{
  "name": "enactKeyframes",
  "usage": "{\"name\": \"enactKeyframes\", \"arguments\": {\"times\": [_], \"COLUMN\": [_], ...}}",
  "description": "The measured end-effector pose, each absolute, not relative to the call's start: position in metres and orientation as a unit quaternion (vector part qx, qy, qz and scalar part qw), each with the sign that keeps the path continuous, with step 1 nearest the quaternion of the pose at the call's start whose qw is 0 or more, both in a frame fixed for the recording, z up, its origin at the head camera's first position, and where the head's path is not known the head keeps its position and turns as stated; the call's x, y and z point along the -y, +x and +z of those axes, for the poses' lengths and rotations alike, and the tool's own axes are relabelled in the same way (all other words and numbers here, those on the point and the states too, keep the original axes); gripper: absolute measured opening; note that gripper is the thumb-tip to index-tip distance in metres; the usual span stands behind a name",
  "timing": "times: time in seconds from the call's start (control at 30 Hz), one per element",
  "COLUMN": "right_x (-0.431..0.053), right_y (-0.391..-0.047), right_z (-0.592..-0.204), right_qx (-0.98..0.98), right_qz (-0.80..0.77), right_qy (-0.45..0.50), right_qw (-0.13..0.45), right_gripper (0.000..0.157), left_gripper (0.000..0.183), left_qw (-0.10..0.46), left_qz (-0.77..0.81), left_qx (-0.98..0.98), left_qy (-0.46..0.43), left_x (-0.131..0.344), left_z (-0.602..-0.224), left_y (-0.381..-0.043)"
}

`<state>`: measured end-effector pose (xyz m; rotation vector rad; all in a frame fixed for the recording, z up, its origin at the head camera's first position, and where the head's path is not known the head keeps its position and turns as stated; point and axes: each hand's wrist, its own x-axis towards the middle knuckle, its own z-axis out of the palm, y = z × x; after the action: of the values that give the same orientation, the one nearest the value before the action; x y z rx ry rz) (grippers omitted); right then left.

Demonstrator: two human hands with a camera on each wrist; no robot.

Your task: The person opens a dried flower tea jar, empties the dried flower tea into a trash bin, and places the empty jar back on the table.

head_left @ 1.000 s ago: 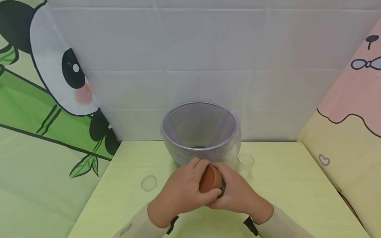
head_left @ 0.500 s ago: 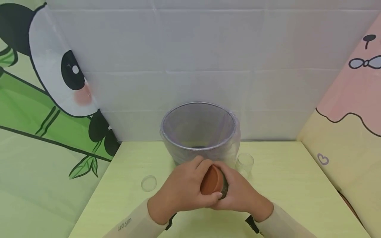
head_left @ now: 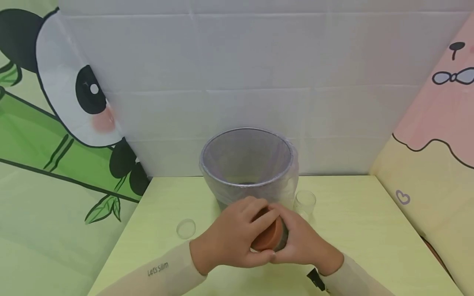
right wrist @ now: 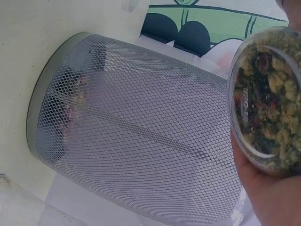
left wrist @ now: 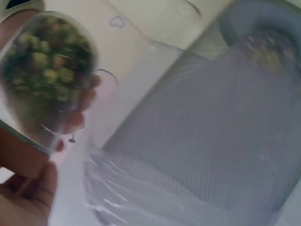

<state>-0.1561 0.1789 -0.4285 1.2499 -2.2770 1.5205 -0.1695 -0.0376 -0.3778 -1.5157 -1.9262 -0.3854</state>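
Note:
Both hands meet on a clear jar (right wrist: 268, 99) in front of the bin, tilted, with dried yellow-green and reddish flower tea inside. Its orange-brown lid (head_left: 267, 238) faces left and toward the head camera. My left hand (head_left: 237, 236) grips the lid, with a finger lying over its top. Around the jar's body my right hand (head_left: 301, 240) holds on from the right. The left wrist view shows the jar's filled end at upper left and the left fingers (left wrist: 44, 188) at the lid.
Behind the hands stands a mesh waste bin (right wrist: 141, 127) with a thin plastic liner; some dark and yellowish bits lie at its bottom. A clear cup-like container (head_left: 305, 203) is right of it. A clear ring-shaped piece (head_left: 186, 228) lies on the pale yellow table (head_left: 355, 230) at left.
The left hand has shifted its fingers on the lid, one now crossing its top, and the left forearm has swung outward. The jar has moved slightly right and down in the head view.

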Motion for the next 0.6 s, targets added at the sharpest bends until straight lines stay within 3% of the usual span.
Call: {"name": "enactKeyframes", "arguments": {"times": [0.27, 0.6], "right_x": [-0.174, -0.172], "right_y": [-0.160, -0.159], "right_z": [-0.428, -0.431], "right_qx": [0.711, 0.703], "right_qz": [0.499, 0.509], "right_qy": [0.493, 0.494], "right_qw": [0.054, 0.047], "right_gripper": [0.075, 0.071], "left_gripper": [0.063, 0.059], "left_qw": [0.368, 0.400], "left_qz": [-0.049, -0.042], "left_qx": [0.631, 0.619], "left_qy": [-0.681, -0.674], "left_x": [0.044, 0.042], "left_z": [-0.378, -0.380], "left_y": [-0.184, -0.181]}}
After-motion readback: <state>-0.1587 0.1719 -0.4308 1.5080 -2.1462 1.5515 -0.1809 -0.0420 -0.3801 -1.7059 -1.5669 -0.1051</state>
